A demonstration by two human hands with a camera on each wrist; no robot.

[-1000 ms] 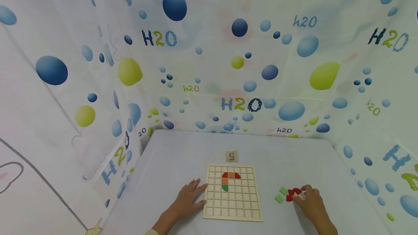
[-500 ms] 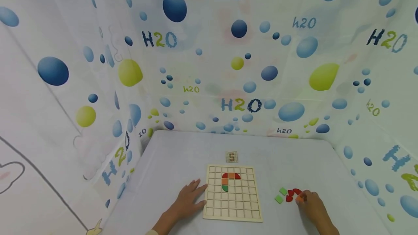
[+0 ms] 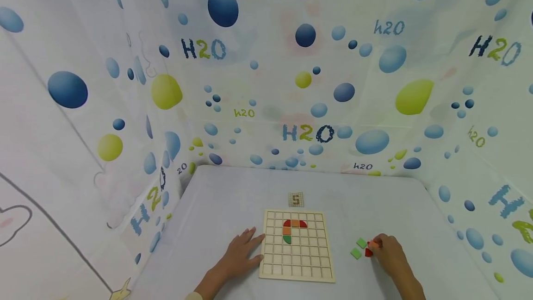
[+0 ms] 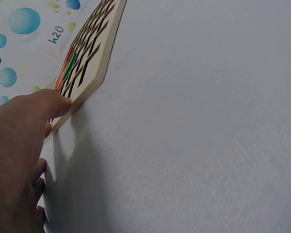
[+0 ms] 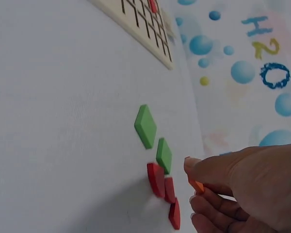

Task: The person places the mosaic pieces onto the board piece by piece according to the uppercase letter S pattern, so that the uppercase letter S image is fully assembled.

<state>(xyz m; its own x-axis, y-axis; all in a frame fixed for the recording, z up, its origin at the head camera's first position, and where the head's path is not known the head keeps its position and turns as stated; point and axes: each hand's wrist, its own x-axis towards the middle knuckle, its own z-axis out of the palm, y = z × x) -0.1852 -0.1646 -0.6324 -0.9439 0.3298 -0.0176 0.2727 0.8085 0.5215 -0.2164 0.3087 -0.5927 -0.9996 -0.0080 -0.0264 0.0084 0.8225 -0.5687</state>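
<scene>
My right hand (image 3: 390, 254) pinches a small orange tile (image 5: 196, 185) between thumb and fingers, held over the red pieces in the head view. Three red quarter-round tiles (image 5: 156, 179) lie close together by the fingertips, partly covered by the hand in the head view. Beside them are two green square tiles (image 5: 145, 127). Fingers spread, my left hand (image 3: 239, 253) rests at the left edge of a wooden grid board (image 3: 297, 266), its thumb touching the rim. Set into the board's upper cells are red, orange and green tiles (image 3: 295, 223) forming a hooked curve.
Just behind the board lies a small square card (image 3: 296, 199) with a figure like an S or 5. A white cloth covers the table (image 3: 233, 198). Curtains (image 3: 266, 82) with bubble prints and H2O lettering stand around its back and sides.
An orange tile has come into view in my right fingers, which first reached among the red pieces. The right hand has then shifted slightly left and away. The left hand stays put.
</scene>
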